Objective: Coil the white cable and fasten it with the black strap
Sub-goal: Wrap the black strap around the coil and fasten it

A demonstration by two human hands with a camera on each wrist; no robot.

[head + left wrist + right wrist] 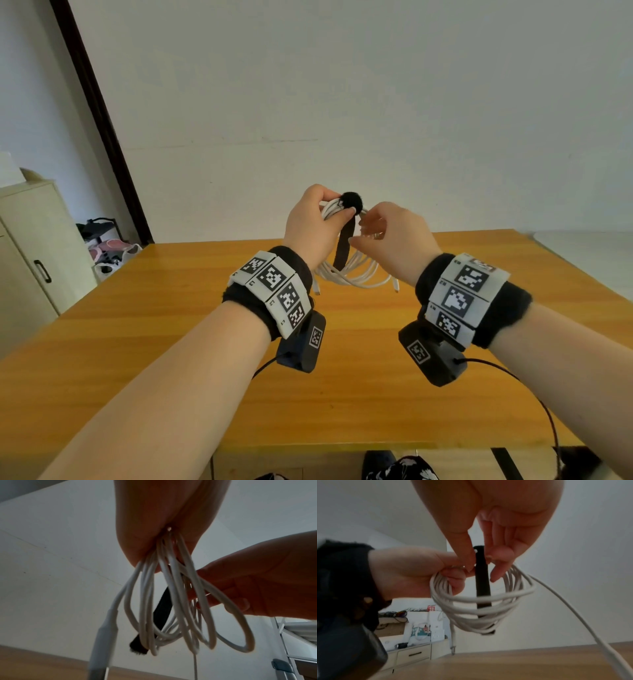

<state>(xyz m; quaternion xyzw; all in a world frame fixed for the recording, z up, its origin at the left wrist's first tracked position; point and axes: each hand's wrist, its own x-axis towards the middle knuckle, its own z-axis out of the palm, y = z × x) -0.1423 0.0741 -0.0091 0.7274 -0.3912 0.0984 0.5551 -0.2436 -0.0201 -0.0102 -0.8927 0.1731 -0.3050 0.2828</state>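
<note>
The left hand clenches its grip on the top of the coiled white cable, keeping the loops gathered. The right hand brackets the dangling black strap, probably to wrap it; whether it pinches, I cannot tell. The coil hangs above the desk.

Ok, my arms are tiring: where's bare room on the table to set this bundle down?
Bare wood lies under the hanging cable and wider on the left side of the table toward the cabinet. It is crowded between the left hand and right hand, round the strap.
</note>
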